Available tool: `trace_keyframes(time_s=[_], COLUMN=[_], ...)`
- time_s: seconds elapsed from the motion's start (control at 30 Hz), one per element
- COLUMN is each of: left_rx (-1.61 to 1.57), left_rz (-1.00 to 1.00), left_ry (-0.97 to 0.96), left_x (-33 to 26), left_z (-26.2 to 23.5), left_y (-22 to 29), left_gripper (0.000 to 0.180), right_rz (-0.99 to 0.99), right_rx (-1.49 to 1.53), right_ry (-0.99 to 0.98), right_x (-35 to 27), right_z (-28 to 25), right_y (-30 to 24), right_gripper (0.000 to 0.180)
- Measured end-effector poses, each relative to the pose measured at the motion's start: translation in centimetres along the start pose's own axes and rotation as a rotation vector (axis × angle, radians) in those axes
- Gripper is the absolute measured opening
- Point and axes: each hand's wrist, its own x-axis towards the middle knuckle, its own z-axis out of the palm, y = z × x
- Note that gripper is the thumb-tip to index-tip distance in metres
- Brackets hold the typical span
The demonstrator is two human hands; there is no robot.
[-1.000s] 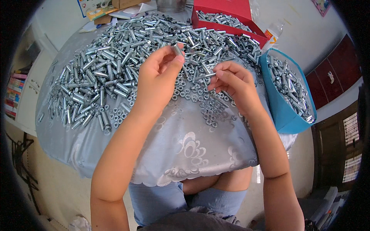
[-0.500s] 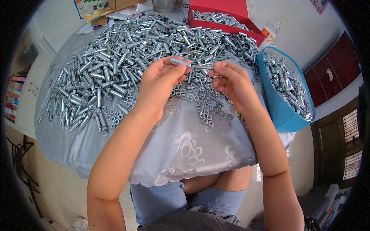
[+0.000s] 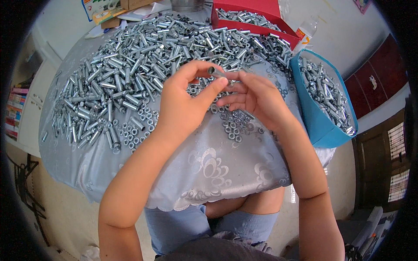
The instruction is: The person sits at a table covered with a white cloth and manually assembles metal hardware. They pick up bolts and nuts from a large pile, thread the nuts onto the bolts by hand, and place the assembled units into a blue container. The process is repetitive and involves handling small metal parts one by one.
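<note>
Above the near edge of the metal pile, my left hand (image 3: pixel 185 93) pinches a shiny expansion bolt sleeve (image 3: pixel 216 73) between thumb and fingers. It is tilted, with its hollow end up and to the left. My right hand (image 3: pixel 257 93) is closed at the sleeve's lower right end, its upper fingers touching there and the others curled below. Whether a bolt shaft sits inside is hidden by the fingers. Below the hands lie loose hex nuts (image 3: pixel 231 130) and washers. A large heap of sleeves and bolts (image 3: pixel 126 71) spreads behind and to the left.
A blue fabric bin (image 3: pixel 324 130) full of assembled bolts stands at the table's right edge. Behind are a red box (image 3: pixel 257 30) holding more metal parts, a plastic bottle (image 3: pixel 306 32) and a metal bucket (image 3: pixel 187 5). A silvery patterned cloth (image 3: pixel 217 165) covers the table.
The sleeve has turned so that its hollow end shows. My right hand has moved left against its end, and the thin shaft seen between the hands earlier no longer shows.
</note>
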Motion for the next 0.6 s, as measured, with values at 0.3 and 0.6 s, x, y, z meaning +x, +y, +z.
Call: trace_keyframes(time_s=[0.3, 0.6], left_rx=[0.386, 0.617], left_rz=[0.135, 0.377], left_ry=[-0.069, -0.206], left_x=[-0.73, -0.56], left_z=[0.41, -0.10], left_y=[0.57, -0.14], left_gripper=[0.022, 0.026], right_rz=[0.053, 0.152], right_rx=[0.081, -0.138], right_ry=[-0.184, -0.007], right_x=[-0.35, -0.35], right_z=[0.41, 0.91], right_y=[-0.01, 0.26], right_gripper=[0.066, 0.060])
